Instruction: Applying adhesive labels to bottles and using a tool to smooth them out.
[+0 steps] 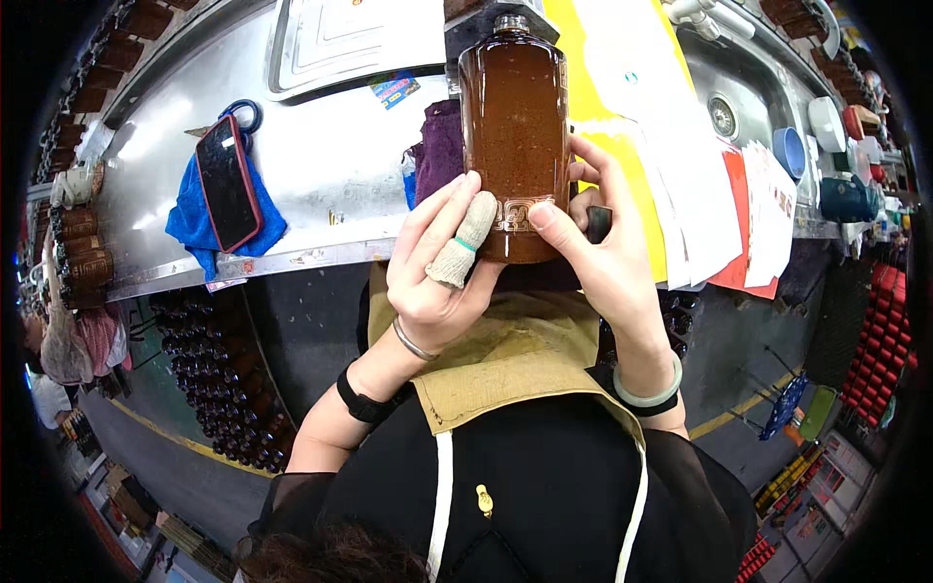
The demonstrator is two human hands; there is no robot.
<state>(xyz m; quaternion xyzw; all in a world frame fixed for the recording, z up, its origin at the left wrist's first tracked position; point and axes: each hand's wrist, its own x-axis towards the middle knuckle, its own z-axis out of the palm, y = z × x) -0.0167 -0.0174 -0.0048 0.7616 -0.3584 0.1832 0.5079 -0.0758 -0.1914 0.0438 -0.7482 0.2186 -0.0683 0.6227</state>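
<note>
A large brown glass bottle [515, 117] with a raised pattern near its base lies with its neck pointing away from me. Its base end is toward my apron. My left hand [442, 257] grips the lower left side, and a knitted cover with a green band [471, 233] wraps one finger. On the lower right side my right hand [607, 228] holds the bottle, thumb on the pattern and the other fingers behind. A small black piece [600, 224] shows at the fingers of my right hand; what it is I cannot make out. Under the bottle's left side sits a purple cloth [439, 146].
Left on the metal bench [321, 175], a phone [228, 185] lies on a blue cloth [190, 219], beside scissors [248, 115]. A white tray [360, 49] stands behind. At right are papers [671, 146], a yellow sheet [593, 58] and a sink [739, 87]. Several dark bottles [219, 379] stand below left.
</note>
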